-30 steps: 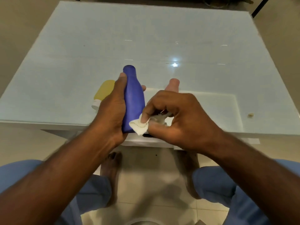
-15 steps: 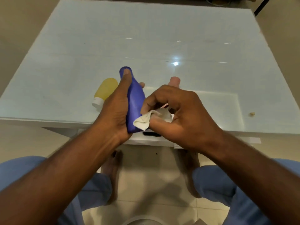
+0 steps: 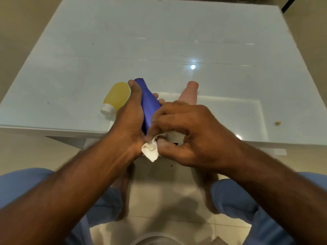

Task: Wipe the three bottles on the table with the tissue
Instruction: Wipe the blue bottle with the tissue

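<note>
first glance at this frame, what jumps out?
Dead centre, near the front edge of the glass table, the left hand grips a blue bottle while the right hand pinches a white tissue at the bottle's lower end. To the left of them a yellow bottle with a white cap lies on its side on the glass; a pale pink bottle shows just behind the right hand.
</note>
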Available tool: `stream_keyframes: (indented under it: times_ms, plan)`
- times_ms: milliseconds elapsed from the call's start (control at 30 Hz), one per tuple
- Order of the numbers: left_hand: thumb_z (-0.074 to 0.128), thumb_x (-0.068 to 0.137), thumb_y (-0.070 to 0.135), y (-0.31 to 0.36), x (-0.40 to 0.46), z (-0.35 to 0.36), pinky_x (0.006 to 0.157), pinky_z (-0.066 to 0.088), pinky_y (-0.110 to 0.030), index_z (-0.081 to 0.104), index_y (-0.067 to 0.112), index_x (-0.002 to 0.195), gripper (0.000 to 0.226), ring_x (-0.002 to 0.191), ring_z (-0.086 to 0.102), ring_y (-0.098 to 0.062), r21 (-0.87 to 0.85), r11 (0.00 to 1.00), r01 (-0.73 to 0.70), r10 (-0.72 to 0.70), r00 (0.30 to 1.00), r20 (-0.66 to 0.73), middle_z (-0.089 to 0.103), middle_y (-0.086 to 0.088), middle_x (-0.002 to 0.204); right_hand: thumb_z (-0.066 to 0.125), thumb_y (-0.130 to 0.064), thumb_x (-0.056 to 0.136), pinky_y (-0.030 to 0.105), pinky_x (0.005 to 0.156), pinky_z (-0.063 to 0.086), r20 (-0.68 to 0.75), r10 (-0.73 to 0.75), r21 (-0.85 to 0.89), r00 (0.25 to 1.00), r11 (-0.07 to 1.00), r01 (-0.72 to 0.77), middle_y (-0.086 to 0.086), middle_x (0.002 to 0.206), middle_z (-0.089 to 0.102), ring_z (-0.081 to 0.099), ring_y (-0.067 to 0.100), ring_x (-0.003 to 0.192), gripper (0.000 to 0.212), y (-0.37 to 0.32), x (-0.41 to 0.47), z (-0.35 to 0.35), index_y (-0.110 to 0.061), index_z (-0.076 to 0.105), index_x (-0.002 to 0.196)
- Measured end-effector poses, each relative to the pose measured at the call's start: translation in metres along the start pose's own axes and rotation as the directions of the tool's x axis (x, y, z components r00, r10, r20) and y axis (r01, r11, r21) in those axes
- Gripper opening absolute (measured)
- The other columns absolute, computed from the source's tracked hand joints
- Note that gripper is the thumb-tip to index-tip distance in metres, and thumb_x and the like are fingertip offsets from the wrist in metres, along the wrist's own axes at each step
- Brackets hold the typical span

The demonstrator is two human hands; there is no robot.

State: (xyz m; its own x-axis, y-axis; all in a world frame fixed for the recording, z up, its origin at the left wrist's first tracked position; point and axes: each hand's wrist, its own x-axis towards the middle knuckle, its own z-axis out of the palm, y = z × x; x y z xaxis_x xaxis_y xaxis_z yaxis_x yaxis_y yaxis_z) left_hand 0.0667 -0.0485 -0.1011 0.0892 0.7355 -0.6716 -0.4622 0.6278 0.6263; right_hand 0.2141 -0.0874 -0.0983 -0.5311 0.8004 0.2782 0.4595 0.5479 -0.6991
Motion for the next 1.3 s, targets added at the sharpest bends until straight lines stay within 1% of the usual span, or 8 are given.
stream_keyframes:
  times_ms: [367,600,733,867,933,1000,1167,1300]
  plan:
    - [0.043,0.092,0.07,-0.01,0.002,-0.002,0.079,0.059,-0.04,0.072,0.014,0.106,0.065,0.083,0.075,-0.025,0.234,0.969,-0.077,0.042,0.988,0.151,0.077,-0.008,0.087,0.072,-0.011,0.084,0.06,0.09,0.048,-0.041,0.029,-0.051,0.999,0.998,-0.031,-0.006,0.092,0.071,0.068,0.018,0.085,0.009,0.011,-0.003,-0.013,-0.016,0.079,0.088]
    - [0.017,0.085,0.084,-0.026,-0.011,0.005,0.07,0.057,-0.038,0.069,0.006,0.109,0.096,0.069,0.065,-0.027,0.264,0.964,-0.028,-0.059,0.947,0.317,0.069,-0.019,0.087,0.07,-0.003,0.088,0.014,0.084,0.049,-0.359,0.184,-0.114,0.915,0.964,-0.239,-0.006,0.1,0.072,0.064,0.006,0.095,0.019,0.025,0.006,-0.025,-0.015,0.08,0.1]
    - [0.013,0.084,0.086,-0.019,-0.01,0.004,0.078,0.061,-0.043,0.075,0.008,0.099,0.102,0.085,0.073,-0.036,0.21,0.976,-0.053,-0.018,0.947,0.321,0.075,-0.019,0.095,0.074,-0.003,0.082,0.036,0.091,0.053,-0.272,0.119,-0.035,0.955,0.99,-0.134,-0.005,0.093,0.073,0.067,0.01,0.088,0.014,0.011,0.004,-0.015,-0.014,0.079,0.089]
    - [0.016,0.081,0.088,-0.008,-0.007,-0.005,0.061,0.061,-0.031,0.072,0.009,0.083,0.097,0.063,0.072,-0.022,0.14,0.99,-0.016,-0.035,0.934,0.355,0.07,-0.009,0.069,0.074,-0.01,0.084,0.068,0.093,0.046,-0.085,0.016,-0.006,0.996,1.0,-0.016,-0.011,0.092,0.074,0.069,0.008,0.086,0.009,-0.003,-0.002,-0.004,-0.016,0.08,0.088]
    - [0.011,0.077,0.092,-0.003,-0.007,-0.007,0.081,0.061,-0.036,0.076,0.007,0.08,0.107,0.08,0.074,-0.025,0.121,0.993,0.008,-0.059,0.905,0.421,0.073,-0.012,0.083,0.073,-0.006,0.085,0.057,0.091,0.051,-0.133,0.029,-0.004,0.991,1.0,-0.03,-0.009,0.094,0.075,0.07,0.009,0.088,0.014,-0.001,-0.001,-0.007,-0.016,0.081,0.092]
    - [0.008,0.072,0.096,-0.003,-0.007,-0.007,0.11,0.041,-0.048,0.072,0.004,0.116,0.12,0.116,0.061,-0.033,0.103,0.994,0.033,-0.081,0.862,0.5,0.065,-0.02,0.125,0.073,0.001,0.086,0.041,0.084,0.057,-0.271,0.134,0.042,0.953,0.991,-0.127,-0.007,0.096,0.075,0.07,0.011,0.09,0.02,0.007,0.001,-0.014,-0.014,0.081,0.096]
    - [0.014,0.072,0.096,-0.01,-0.004,-0.001,0.118,0.029,-0.048,0.056,0.011,0.14,0.117,0.134,0.042,-0.023,0.073,0.996,0.06,-0.09,0.826,0.557,0.048,-0.023,0.148,0.076,-0.005,0.09,0.023,0.083,0.053,-0.37,0.204,0.027,0.906,0.977,-0.209,-0.006,0.1,0.075,0.069,0.009,0.095,0.015,0.009,0.001,-0.021,-0.014,0.08,0.102]
    - [0.025,0.088,0.082,-0.016,-0.006,0.003,0.103,0.05,-0.037,0.064,0.011,0.129,0.091,0.124,0.062,-0.026,0.02,0.996,0.082,-0.08,0.836,0.543,0.067,-0.011,0.131,0.077,0.003,0.085,0.026,0.088,0.048,-0.321,0.063,0.013,0.945,0.998,-0.062,-0.002,0.097,0.074,0.065,0.006,0.093,0.016,-0.004,-0.002,-0.004,-0.007,0.078,0.097]
